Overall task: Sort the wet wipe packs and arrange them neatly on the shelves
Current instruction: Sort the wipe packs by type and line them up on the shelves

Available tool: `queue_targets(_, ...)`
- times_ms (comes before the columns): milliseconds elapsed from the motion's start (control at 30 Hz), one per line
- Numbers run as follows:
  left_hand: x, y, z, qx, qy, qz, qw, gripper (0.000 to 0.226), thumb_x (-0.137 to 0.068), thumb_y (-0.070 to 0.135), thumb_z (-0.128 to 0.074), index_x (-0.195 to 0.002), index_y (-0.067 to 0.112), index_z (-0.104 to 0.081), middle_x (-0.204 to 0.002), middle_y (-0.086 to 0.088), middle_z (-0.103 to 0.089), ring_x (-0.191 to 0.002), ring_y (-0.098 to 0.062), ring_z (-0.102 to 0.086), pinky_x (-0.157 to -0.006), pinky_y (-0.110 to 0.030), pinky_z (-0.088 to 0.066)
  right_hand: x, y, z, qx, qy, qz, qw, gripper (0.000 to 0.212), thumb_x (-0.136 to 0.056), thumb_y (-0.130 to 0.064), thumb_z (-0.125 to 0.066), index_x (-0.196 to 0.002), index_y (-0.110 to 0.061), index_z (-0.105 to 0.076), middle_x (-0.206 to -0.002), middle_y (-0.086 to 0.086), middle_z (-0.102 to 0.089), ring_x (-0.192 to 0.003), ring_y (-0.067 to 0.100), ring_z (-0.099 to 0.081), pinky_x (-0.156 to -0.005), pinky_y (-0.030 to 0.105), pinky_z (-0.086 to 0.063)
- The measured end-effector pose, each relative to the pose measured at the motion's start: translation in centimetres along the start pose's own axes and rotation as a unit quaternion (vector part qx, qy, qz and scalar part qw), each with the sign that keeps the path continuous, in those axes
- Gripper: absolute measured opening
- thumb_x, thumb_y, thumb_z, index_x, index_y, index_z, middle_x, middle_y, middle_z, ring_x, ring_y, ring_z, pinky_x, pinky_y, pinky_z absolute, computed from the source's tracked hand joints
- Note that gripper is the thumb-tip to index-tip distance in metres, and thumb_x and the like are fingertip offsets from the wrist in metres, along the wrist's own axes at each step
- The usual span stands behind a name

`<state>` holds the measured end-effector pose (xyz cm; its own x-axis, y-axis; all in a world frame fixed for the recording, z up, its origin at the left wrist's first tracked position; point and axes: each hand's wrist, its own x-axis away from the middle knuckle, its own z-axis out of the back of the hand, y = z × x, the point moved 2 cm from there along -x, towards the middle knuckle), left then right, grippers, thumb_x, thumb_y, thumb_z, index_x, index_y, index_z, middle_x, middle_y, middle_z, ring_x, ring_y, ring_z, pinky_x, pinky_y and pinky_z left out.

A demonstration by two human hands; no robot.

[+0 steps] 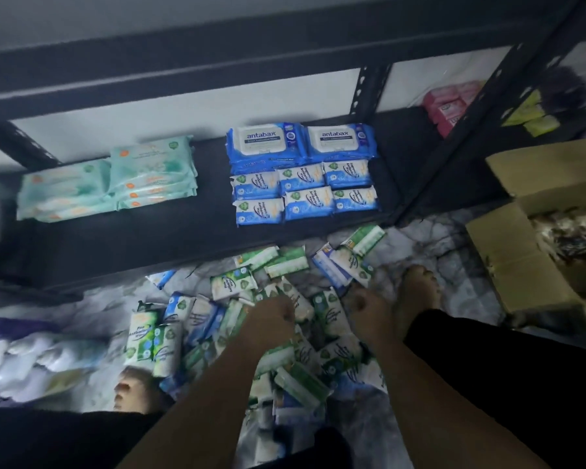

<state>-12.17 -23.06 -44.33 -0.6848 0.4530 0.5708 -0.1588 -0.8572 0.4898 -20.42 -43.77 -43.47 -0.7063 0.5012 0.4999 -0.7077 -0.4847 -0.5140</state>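
- A bare strip of the black shelf board [203,231] is left between the teal packs [115,184] on its left and the blue groups on its right. More bare board is seen along the front edge, before the teal packs.
- Two large blue packs [301,143] are set side by side at the back of the board. Six small blue packs [305,194] are laid in two rows of three, touching them in front and reaching nearly to the front edge.
- Loose wipe packs [217,333], green and blue, are heaped on the marbled floor [454,265] just below the shelf's front edge.
- The left hand [271,319] and the right hand [366,309] are lowered onto the heap with fingers curled. Whether a pack is gripped cannot be told through the blur.
- The heap is hemmed in by a bare foot [416,292] just beside the right hand and another foot [132,390] at its left edge.
- The next bay is divided off by a slanted black post [494,82]; pink packs [450,103] and yellow-green packs [535,120] are stacked there.
- A blurred white and purple bundle [31,353] is lying on the floor at the left.
- A cardboard box [508,265] is stood open at the right. It is filled with dark contents that cannot be made out.
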Motion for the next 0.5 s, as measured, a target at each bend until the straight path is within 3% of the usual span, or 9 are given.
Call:
queue_targets(67, 2.2, -1.2, -1.6, -0.004, -0.044, 0.000, 0.999, 0.016, -0.090, 0.019, -0.054, -0.103, 0.023, -0.061, -0.101, -0.003, -0.066, -0.089, -0.022, -0.061, -0.080, -0.033, -0.054, 2.3, 1.8, -1.7, 0.018, -0.069, -0.024, 0.997, 0.027, -0.103, -0.015, -0.048, -0.088, 0.005, -0.059, -0.081, 0.016, -0.057, -0.077, 0.032, -0.053, -0.068, 0.033, -0.040)
queue_targets(133, 4.6, -2.6, -3.2, 0.017, -0.084, 0.016, 0.996, 0.012, -0.089, 0.021, -0.058, -0.100, 0.027, -0.056, -0.096, -0.003, -0.065, -0.085, -0.019, -0.061, -0.079, -0.030, -0.054, 5.1, 3.3, -2.6, 0.051, -0.110, -0.007, 0.993, 0.035, -0.101, -0.016, -0.049, -0.069, -0.002, -0.052, -0.069, 0.010, -0.047, -0.066, 0.022, -0.046, -0.067, 0.033, -0.035)
queue_targets(233, 8.0, -4.6, -5.5, 0.000, -0.105, 0.019, 0.994, 0.015, -0.087, 0.019, -0.060, -0.101, 0.024, -0.060, -0.103, -0.006, -0.067, -0.084, -0.017, -0.061, -0.069, -0.025, -0.046, 8.8, 4.8, -3.1, 0.051, -0.151, 0.007, 0.987, 0.027, -0.074, -0.031, -0.039, -0.057, -0.011, -0.045, -0.064, -0.002, -0.039, -0.061, 0.012, -0.040, -0.055, 0.023, -0.025)
queue_targets(300, 9.8, -5.9, -7.4, -0.028, -0.107, 0.017, 0.994, 0.030, -0.087, 0.024, -0.057, -0.114, 0.013, -0.065, -0.116, -0.006, -0.065, -0.103, -0.021, -0.062, -0.082, -0.026, -0.048, 10.3, 5.7, -3.6, 0.053, -0.195, 0.014, 0.979, 0.023, -0.066, -0.034, -0.039, -0.062, -0.014, -0.052, -0.071, -0.006, -0.044, -0.065, 0.004, -0.040, -0.053, 0.016, -0.028)
queue_targets(367, 11.4, -6.8, -9.0, -0.068, -0.128, 0.032, 0.989, 0.038, -0.091, 0.026, -0.055, -0.123, 0.009, -0.063, -0.126, -0.010, -0.063, -0.118, -0.029, -0.060, -0.095, -0.032, -0.049, 10.8, 6.4, -4.0, 0.086, -0.226, 0.001, 0.970, 0.019, -0.065, -0.041, -0.042, -0.063, -0.023, -0.048, -0.072, -0.010, -0.043, -0.065, -0.001, -0.039, -0.055, 0.013, -0.032)
queue_targets(433, 12.3, -7.7, -10.3, -0.119, -0.151, 0.039, 0.981, 0.041, -0.098, 0.026, -0.055, -0.136, 0.010, -0.056, -0.139, -0.014, -0.055, -0.129, -0.031, -0.052, -0.104, -0.037, -0.046, 10.4, 7.7, -4.4, 0.159, -0.221, -0.026, 0.962, 0.022, -0.066, -0.046, -0.039, -0.066, -0.026, -0.049, -0.074, -0.009, -0.047, -0.072, 0.009, -0.051, -0.057, 0.020, -0.035)
queue_targets(500, 12.4, -8.1, -11.1, -0.150, -0.165, 0.021, 0.975, 0.048, -0.100, 0.029, -0.054, -0.144, 0.012, -0.048, -0.147, -0.013, -0.047, -0.136, -0.031, -0.044, -0.107, -0.042, -0.044, 9.4, 9.0, -5.3, 0.217, -0.213, -0.005, 0.953, 0.045, -0.070, -0.044, -0.037, -0.090, -0.015, -0.065, -0.099, 0.006, -0.062, -0.102, 0.028, -0.060, -0.072, 0.027, -0.043)
